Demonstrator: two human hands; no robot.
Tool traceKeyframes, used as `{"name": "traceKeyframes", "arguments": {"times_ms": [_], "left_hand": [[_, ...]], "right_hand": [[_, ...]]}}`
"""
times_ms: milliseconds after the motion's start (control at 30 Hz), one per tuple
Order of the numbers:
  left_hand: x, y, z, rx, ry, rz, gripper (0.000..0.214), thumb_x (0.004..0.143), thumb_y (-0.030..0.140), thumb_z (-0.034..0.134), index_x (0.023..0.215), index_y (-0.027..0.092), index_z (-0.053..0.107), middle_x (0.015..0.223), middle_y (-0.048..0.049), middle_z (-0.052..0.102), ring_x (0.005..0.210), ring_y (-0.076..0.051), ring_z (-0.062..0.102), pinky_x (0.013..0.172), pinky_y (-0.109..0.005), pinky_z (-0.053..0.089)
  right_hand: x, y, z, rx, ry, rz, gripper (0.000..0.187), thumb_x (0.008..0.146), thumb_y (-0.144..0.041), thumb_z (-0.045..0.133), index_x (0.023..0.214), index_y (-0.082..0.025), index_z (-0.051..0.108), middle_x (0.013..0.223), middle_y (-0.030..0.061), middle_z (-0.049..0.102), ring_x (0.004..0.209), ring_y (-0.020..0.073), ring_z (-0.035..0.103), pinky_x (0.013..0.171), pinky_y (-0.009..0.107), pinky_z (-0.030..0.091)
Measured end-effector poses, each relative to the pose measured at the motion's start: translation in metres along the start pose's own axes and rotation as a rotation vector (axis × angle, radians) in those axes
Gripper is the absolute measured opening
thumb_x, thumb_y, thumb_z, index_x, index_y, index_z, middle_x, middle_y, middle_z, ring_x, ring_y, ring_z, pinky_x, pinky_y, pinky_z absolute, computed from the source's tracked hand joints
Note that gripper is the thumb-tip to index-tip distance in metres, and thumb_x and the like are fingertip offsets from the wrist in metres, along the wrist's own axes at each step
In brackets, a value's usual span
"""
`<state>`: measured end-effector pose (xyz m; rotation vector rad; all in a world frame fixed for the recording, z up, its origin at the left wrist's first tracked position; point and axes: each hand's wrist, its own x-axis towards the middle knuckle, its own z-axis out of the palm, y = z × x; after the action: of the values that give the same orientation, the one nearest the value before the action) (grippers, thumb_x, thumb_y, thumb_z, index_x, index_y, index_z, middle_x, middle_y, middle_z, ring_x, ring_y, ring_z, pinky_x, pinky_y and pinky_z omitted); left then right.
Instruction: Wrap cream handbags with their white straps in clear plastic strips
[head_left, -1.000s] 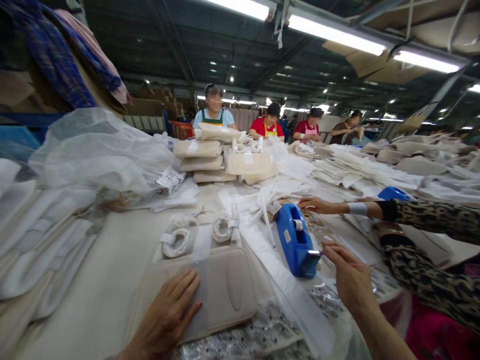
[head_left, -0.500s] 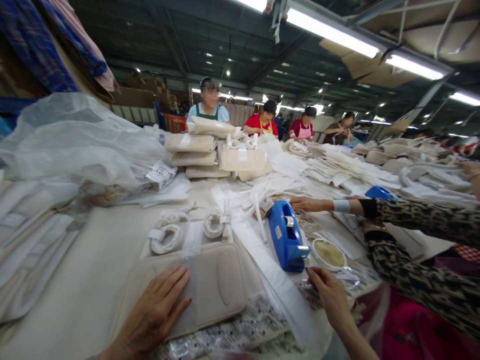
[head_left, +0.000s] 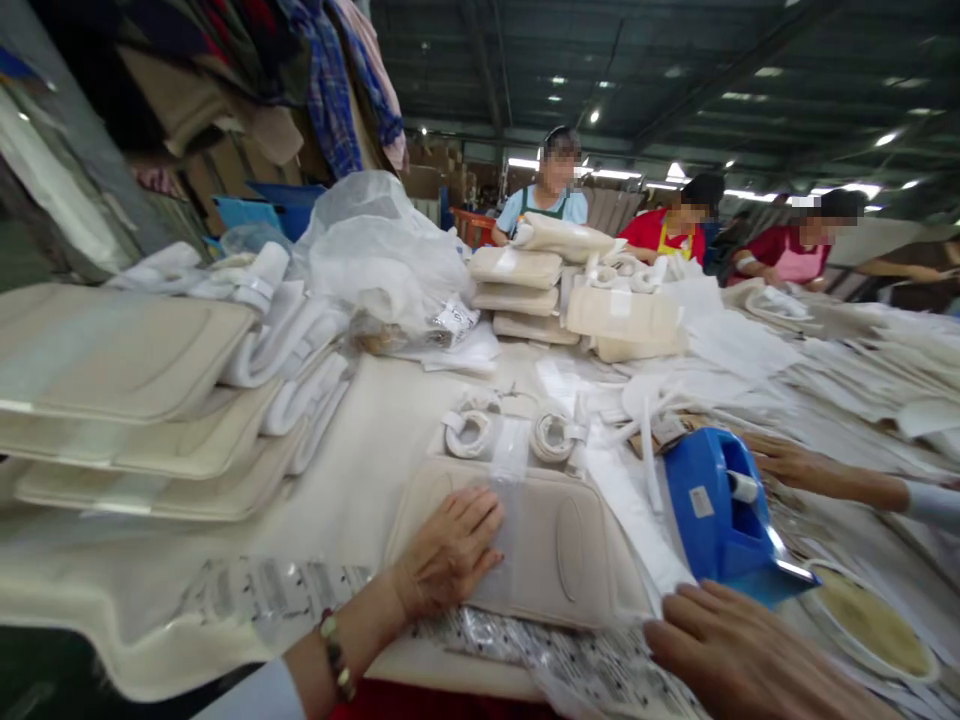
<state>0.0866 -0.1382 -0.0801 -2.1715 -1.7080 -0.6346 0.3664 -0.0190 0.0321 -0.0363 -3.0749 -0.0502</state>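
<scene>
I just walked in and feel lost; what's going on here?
A person's left hand rests on a beige bag crossed by a clear band. Their right hand is beside a blue dispenser; whether it holds anything is unclear. Another person's hand is just past the dispenser. More bags are stacked at left.

The left hand [head_left: 450, 550] rests on 1 beige padded piece [head_left: 559, 545]; the right hand [head_left: 750, 650] is near the blue tape dispenser [head_left: 694, 535].
</scene>
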Motion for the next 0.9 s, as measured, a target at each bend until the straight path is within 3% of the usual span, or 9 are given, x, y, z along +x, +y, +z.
{"name": "traceKeyframes", "arguments": {"times_ms": [100,200,300,633,800,867,900], "left_hand": [[0.0,0.001,-0.001,-0.01,0.016,0.008,0.034,0.087,0.026,0.052,0.116,0.009,0.053,0.115,-0.0158,0.062,0.113,-0.03,0.056,0.094,-0.046,0.05],[0.0,0.002,-0.001,-0.034,0.031,0.002,0.032,0.087,0.026,0.051,0.114,0.008,0.054,0.114,-0.016,0.061,0.114,-0.03,0.055,0.096,-0.045,0.049],[-0.001,0.001,0.0,-0.062,0.024,-0.026,0.032,0.088,0.028,0.051,0.114,0.009,0.054,0.112,-0.0148,0.061,0.113,-0.028,0.055,0.099,-0.044,0.047],[-0.002,0.0,0.006,-0.107,0.01,-0.039,0.036,0.09,0.03,0.049,0.116,0.007,0.055,0.114,-0.016,0.062,0.118,-0.029,0.052,0.102,-0.045,0.044],[-0.002,0.0,0.006,-0.097,0.015,-0.033,0.035,0.089,0.028,0.05,0.117,0.006,0.055,0.113,-0.0148,0.062,0.117,-0.028,0.052,0.103,-0.043,0.044],[-0.002,0.0,0.006,-0.094,0.014,-0.037,0.034,0.089,0.027,0.05,0.116,0.007,0.055,0.113,-0.015,0.062,0.117,-0.028,0.052,0.102,-0.043,0.044],[-0.002,0.0,0.006,-0.095,0.015,-0.04,0.033,0.089,0.027,0.051,0.115,0.007,0.056,0.114,-0.0151,0.063,0.118,-0.027,0.051,0.102,-0.043,0.044]], "right_hand": [[0.074,0.004,-0.017,0.101,-0.31,-0.052,0.02,0.085,-0.009,0.047,0.074,-0.022,0.057,0.073,0.0006,0.063,0.063,0.0148,0.057,0.059,0.027,0.037],[0.137,0.02,-0.013,0.03,-0.399,-0.106,0.015,0.088,-0.017,0.05,0.078,-0.019,0.062,0.077,0.0037,0.065,0.071,0.0163,0.059,0.064,0.028,0.036],[0.174,0.036,-0.001,-0.045,-0.432,-0.147,0.018,0.089,-0.016,0.048,0.081,-0.017,0.065,0.077,0.005,0.066,0.074,0.0166,0.06,0.068,0.028,0.036],[0.211,0.058,0.02,-0.089,-0.509,-0.239,0.018,0.084,-0.01,0.051,0.078,-0.017,0.067,0.074,0.0046,0.067,0.073,0.0176,0.061,0.067,0.029,0.035],[0.224,0.066,0.021,0.037,-0.602,-0.049,0.013,0.08,-0.019,0.058,0.074,-0.02,0.069,0.069,0.0014,0.067,0.065,0.0154,0.058,0.056,0.026,0.029],[0.229,0.073,0.025,0.136,-0.605,0.047,0.004,0.074,-0.025,0.067,0.072,-0.021,0.067,0.063,-0.0026,0.062,0.059,0.0127,0.053,0.052,0.024,0.027],[0.231,0.077,0.027,0.183,-0.599,0.086,0.011,0.069,-0.028,0.072,0.074,-0.021,0.065,0.06,-0.0044,0.06,0.056,0.0118,0.05,0.051,0.023,0.026]]}}
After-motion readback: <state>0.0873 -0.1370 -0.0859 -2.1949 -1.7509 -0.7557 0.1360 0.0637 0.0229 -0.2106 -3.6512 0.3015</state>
